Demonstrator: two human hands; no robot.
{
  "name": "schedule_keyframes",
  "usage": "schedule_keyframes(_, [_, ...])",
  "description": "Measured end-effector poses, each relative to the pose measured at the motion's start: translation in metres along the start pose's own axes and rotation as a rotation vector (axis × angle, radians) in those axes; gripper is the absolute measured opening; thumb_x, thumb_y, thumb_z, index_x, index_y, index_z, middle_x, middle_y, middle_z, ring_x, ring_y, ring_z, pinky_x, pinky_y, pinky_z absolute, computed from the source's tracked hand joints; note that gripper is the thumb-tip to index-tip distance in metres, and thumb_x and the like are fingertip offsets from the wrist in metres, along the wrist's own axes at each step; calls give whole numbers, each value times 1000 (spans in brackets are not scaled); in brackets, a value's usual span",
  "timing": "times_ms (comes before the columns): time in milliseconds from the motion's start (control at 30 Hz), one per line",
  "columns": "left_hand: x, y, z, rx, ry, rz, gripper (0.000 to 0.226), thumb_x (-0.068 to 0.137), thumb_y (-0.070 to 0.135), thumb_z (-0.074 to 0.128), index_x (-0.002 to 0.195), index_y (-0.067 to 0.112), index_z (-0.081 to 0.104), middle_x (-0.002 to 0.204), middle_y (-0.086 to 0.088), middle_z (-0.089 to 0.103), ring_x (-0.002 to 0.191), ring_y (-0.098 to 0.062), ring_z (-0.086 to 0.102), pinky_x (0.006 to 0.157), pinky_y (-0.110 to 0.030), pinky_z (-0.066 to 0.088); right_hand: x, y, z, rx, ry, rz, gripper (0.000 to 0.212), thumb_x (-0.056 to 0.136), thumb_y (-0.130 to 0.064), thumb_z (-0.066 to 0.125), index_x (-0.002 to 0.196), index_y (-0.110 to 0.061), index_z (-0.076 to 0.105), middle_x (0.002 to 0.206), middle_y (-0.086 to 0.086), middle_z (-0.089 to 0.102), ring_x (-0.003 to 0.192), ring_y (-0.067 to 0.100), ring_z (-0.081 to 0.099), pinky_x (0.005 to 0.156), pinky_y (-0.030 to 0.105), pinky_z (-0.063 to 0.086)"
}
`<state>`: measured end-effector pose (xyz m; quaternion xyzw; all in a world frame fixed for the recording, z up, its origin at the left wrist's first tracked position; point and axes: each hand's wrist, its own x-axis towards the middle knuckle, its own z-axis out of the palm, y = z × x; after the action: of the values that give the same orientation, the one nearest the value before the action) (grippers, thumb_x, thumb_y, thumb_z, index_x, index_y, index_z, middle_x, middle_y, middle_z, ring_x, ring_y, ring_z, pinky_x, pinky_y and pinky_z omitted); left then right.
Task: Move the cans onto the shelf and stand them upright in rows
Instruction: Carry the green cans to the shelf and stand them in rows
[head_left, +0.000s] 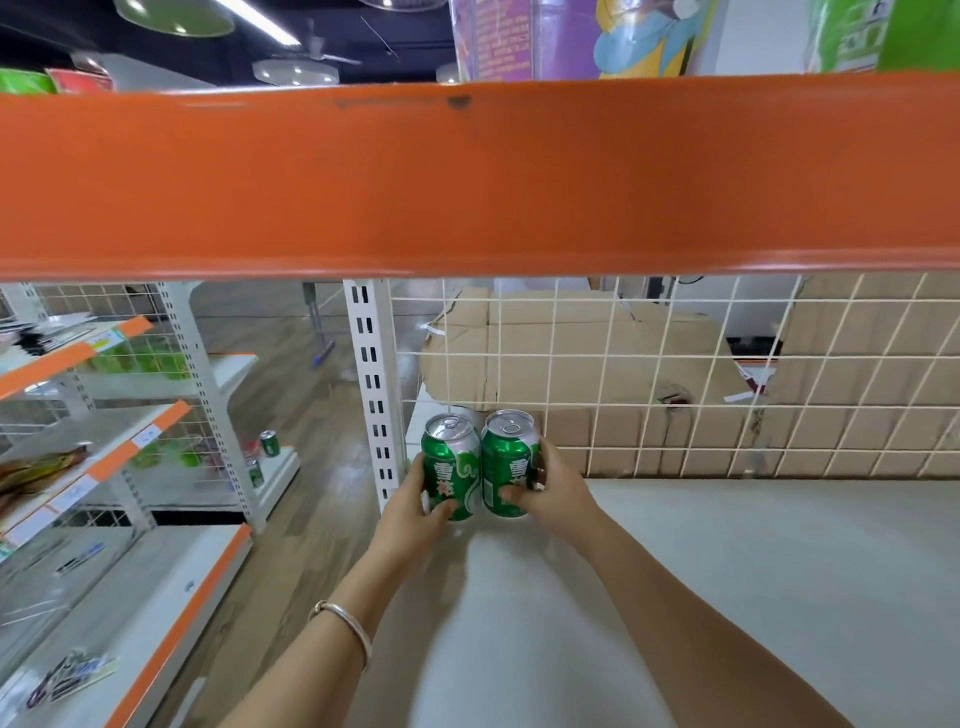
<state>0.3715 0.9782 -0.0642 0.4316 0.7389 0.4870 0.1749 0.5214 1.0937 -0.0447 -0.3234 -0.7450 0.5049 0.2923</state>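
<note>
Bright, even light from ceiling lamps (296, 73) fills the shop aisle, washing the pale shelf (753, 571) almost white and leaving only soft, faint shadows between the forearms. Glare glints on the silver lids of the cans (452, 462) and streaks the glossy floor (311, 415). The wide-angle lens bows the orange beam (467, 176) and the wire grid (675, 389), while the neighbouring racks (104, 467) at the left edge smear into blur.

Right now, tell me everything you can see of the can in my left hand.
The left can is green with a silver swirl, white characters and a silver top, tab closed. It looks like metal. The left hand grips it upright at the back left corner of the white shelf, close beside the right can.
</note>
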Motion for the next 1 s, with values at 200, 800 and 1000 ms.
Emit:
schedule_keyframes(200, [-7, -2, -1, -18, 108, -26, 64, 82, 7, 68, 138, 20, 40, 122, 16, 52, 113, -5, 49, 96, -22, 38, 11, -1, 20, -35, 67, 8, 76, 73, -6, 77, 138, -18, 39, 122, 3, 62, 113, 19, 57, 98, 33, 44])
schedule_keyframes(800, [15, -12, 10, 235, 353, -96, 35, 72, 41, 71, 101, 27, 56, 97, 4, 66, 95, -26, 60, 79, -45, 51, 23, 5, 41, -85, 194, -3, 75, 69, -12, 78, 134, -15, 43, 124, 7, 61, 116, 24, 57, 100, 42, 45])
schedule_keyframes(1000, [12, -7, 10, 206, 400, -29, 32, 76, 24, 71, 103, 20, 56, 96, -3, 66, 95, -29, 59, 78, -41, 49, 25, 4, 46, -80, 167, -22, 74, 72, -11, 76, 137, -17, 41, 124, 6, 61, 115, 23, 56, 100, 40, 45])
